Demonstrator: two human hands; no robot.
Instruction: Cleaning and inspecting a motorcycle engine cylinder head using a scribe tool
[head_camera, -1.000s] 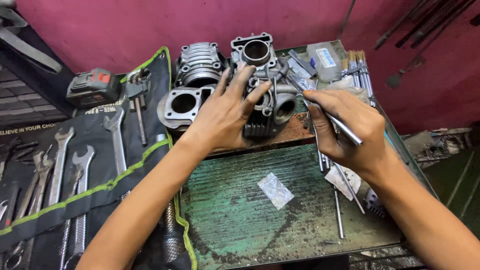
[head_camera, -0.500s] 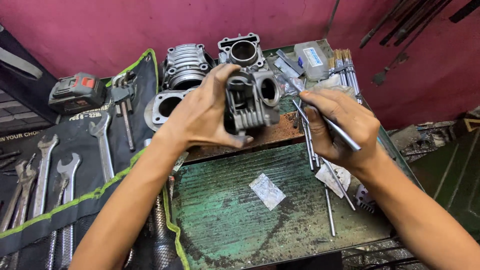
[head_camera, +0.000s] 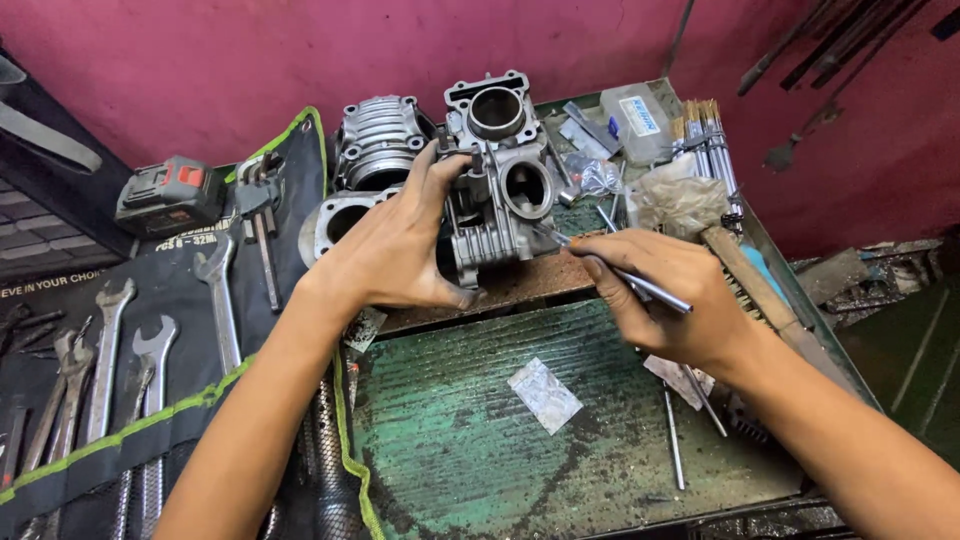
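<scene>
Leftmost, a tool roll (head_camera: 150, 330) of wrenches hung over the left edge of the green workbench (head_camera: 470, 440), with a drill battery (head_camera: 165, 195) behind it. Next, the left hand (head_camera: 400, 250) was closed around the near left side of a finned metal engine head (head_camera: 495, 205), thumb at its lower edge and fingers over its top, holding it tilted on the rusty strip near the middle of the bench. Two more engine cylinders (head_camera: 375, 140) stood just behind, toward the back edge. A thin metal rod (head_camera: 620, 275) ran from the head's right side, down and rightward, into the right hand (head_camera: 670, 300), which was shut on it in a pencil grip. The rod's tip lay at or just beside the head's round port (head_camera: 527, 186); contact could not be confirmed. The head thus sat between both hands, the left on it, the right near. A brush (head_camera: 720, 240) lay along the right edge.
</scene>
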